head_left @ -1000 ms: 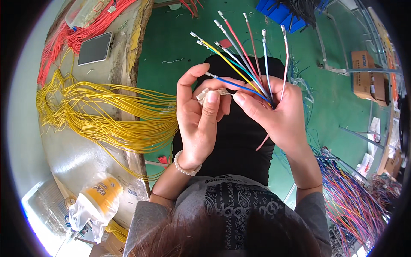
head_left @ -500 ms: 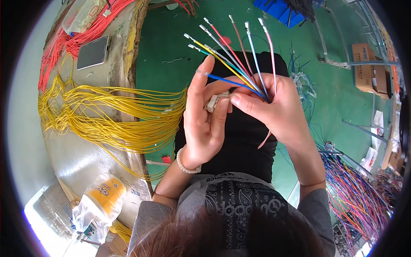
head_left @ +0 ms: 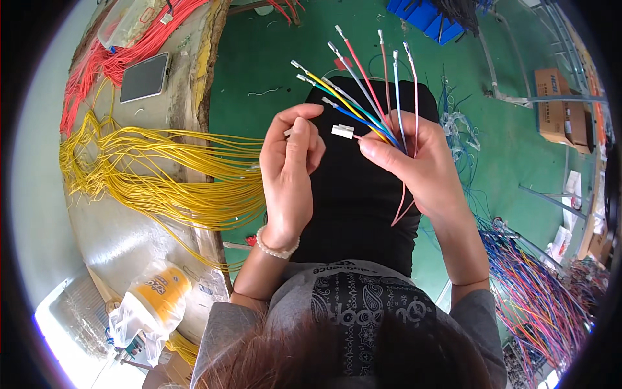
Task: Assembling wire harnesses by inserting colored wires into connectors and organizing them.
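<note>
My right hand (head_left: 421, 155) pinches a fan of coloured wires (head_left: 369, 104) between thumb and fingers. Bare metal crimp terminals tip the loose ends, which spread up and to the left. One pink wire from the bundle ends in a white connector housing (head_left: 343, 131), which sticks out left of my right thumb. Just left of it, my left hand (head_left: 290, 155) is closed, thumb against curled fingers. A small white plastic piece (head_left: 289, 132) shows partly between them; the rest is hidden. A pale bead bracelet (head_left: 277, 244) circles my left wrist.
On the worktable (head_left: 162, 123) at left lie yellow wires (head_left: 168, 185), red wires (head_left: 155, 39), a dark-screened tablet (head_left: 144, 78) and a bagged yellow-and-white tub (head_left: 162, 295). At right are a heap of coloured wires (head_left: 531, 292) and a cardboard box (head_left: 560, 110). Blue bins (head_left: 427, 19) stand far off.
My left hand has drawn back left and curled its fingers. The white housing on the pink wire is now out of it, beside the right thumb. The blue wire's end has come free.
</note>
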Demonstrator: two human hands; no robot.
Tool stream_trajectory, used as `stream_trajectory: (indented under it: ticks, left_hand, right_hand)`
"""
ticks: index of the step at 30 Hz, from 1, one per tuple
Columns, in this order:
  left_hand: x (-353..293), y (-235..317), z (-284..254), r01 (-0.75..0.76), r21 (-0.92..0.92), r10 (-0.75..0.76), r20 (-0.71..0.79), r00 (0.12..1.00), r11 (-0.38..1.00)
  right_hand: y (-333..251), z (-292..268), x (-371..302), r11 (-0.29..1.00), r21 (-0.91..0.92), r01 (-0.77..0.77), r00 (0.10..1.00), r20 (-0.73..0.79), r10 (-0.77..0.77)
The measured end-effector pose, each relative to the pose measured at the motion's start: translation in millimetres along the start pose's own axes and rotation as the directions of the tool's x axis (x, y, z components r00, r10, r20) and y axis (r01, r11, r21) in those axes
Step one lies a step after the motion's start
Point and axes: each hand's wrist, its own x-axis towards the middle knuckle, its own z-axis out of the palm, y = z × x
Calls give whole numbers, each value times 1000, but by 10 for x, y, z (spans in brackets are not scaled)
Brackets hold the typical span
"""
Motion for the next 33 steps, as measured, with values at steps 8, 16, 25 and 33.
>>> stream_trajectory:
  ticks: [8, 16, 25, 33]
  left_hand:
    - [-146, -21, 73, -91, 193, 73, 97, 993, 977]
    - [-207, -133, 131, -198, 193, 196, 28, 980, 961]
    - [-155, -157, 24, -269, 327, 261, 69, 963, 906]
    - [122, -45, -434, -59, 906, 220, -38, 975, 420]
  right_hand:
    - [-53, 22, -71, 998, -58, 9, 992, 125, -2]
    - [29, 85, -50, 995, -53, 85, 996, 28, -84]
    - [32, 99, 7, 990, -80, 119, 992, 44, -116]
    - [87, 44, 109, 978, -30, 205, 979, 9, -205]
